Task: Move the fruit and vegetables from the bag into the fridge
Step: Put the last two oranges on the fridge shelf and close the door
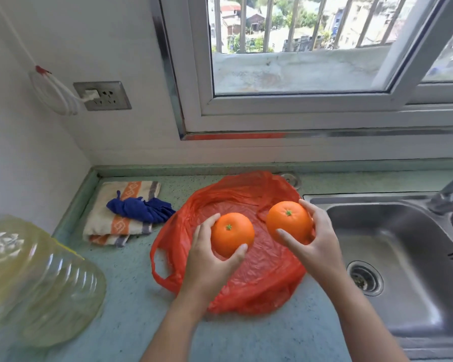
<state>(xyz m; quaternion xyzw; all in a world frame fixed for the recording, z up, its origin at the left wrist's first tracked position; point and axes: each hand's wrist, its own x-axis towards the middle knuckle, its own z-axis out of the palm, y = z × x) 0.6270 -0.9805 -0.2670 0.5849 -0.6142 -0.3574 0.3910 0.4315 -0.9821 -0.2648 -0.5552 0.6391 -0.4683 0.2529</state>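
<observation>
Left hand (207, 257) grips one orange (232, 234), right hand (315, 244) grips another orange (289, 222), both above the red bag (259, 278) on the table (131, 296); round, smooth skin may slip during carry; fridge not visible.

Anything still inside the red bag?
Bag lies spread open; the inside that shows is bare plastic. Left hand grips the left orange, right hand the right orange; they cover part of the inside.
</observation>
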